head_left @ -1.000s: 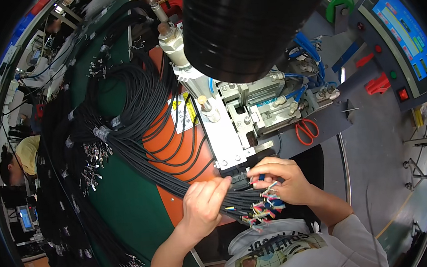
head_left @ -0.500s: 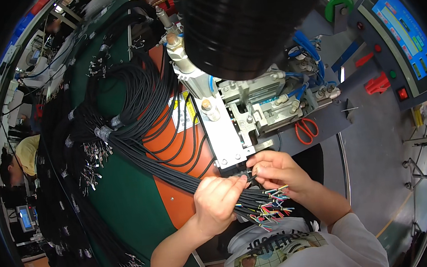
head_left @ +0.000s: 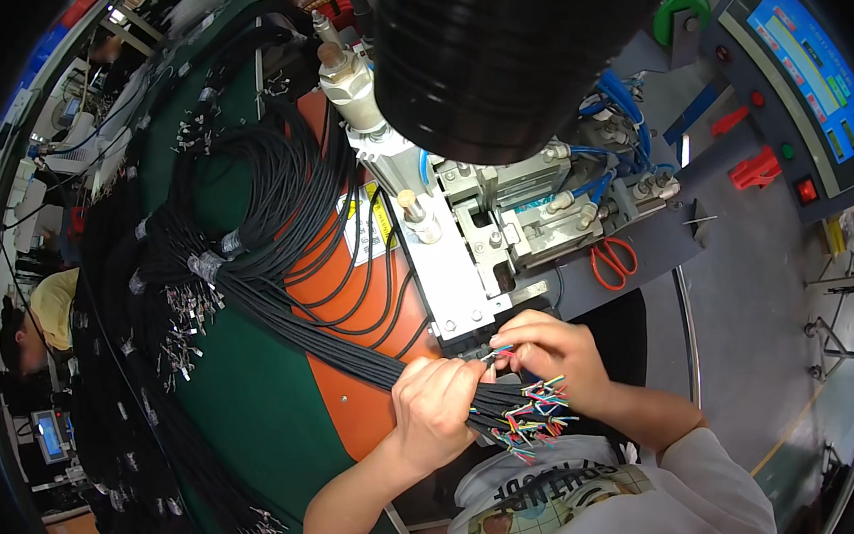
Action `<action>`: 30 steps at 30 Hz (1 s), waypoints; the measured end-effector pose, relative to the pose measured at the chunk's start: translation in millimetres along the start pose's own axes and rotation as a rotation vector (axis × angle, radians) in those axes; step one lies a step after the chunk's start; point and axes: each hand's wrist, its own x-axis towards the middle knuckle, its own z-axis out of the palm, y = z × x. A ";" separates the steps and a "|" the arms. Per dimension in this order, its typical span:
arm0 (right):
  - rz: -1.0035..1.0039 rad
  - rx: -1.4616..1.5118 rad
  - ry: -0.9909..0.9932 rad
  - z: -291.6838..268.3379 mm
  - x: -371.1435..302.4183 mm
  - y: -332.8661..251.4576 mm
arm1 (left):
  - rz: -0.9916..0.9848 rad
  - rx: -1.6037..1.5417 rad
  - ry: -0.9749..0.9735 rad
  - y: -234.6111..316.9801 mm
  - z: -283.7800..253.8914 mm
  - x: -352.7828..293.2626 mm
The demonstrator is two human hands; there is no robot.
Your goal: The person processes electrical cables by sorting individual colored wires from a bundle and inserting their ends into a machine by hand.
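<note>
My left hand (head_left: pixel 436 409) is closed around a thick bundle of black cables (head_left: pixel 348 351), just in front of the machine. Beyond its fingers the cable ends fan out into coloured wires (head_left: pixel 529 420), with red, yellow, blue and white among them. My right hand (head_left: pixel 562 352) pinches the wire end of a single cable. Short blue and red wires (head_left: pixel 501 352) of that cable show between the two hands. Close above both hands is the machine's white metal plate (head_left: pixel 449 285). Fingers partly hide the held cable.
Looped black cables (head_left: pixel 270 179) lie over the orange board (head_left: pixel 352 403) and green tabletop (head_left: pixel 258 411). Red-handled scissors (head_left: pixel 614 262) rest right of the machine. A black cylinder (head_left: pixel 500 50) overhangs it. A control screen (head_left: pixel 812 66) stands far right. Another person (head_left: pixel 49 312) is at far left.
Coloured wires of the single cable now show between my hands, where a dark cable end was before. My right fingers have shifted slightly. The machine's metal posts stand a little higher.
</note>
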 end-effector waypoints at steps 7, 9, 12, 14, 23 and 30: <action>0.396 0.704 -0.066 -9.7 7.9 6.7 | 0.026 -0.090 -0.049 -8.0 -1.3 1.3; 0.441 0.722 -0.184 -14.2 8.6 10.5 | 0.052 -0.105 -0.068 -10.6 -4.1 2.3; 0.419 0.662 -0.246 -20.9 9.4 13.3 | 0.056 -0.198 -0.176 -11.9 -10.3 7.0; 0.394 0.635 -0.261 -22.8 11.6 13.3 | 0.061 -0.214 -0.248 -13.4 -12.9 7.7; 0.289 0.356 -0.313 -23.6 15.7 8.4 | -0.007 -0.216 -0.292 -10.9 -14.6 7.6; 0.133 0.178 -0.248 -18.0 12.7 5.9 | 0.037 -0.305 -0.321 -18.0 -19.8 9.7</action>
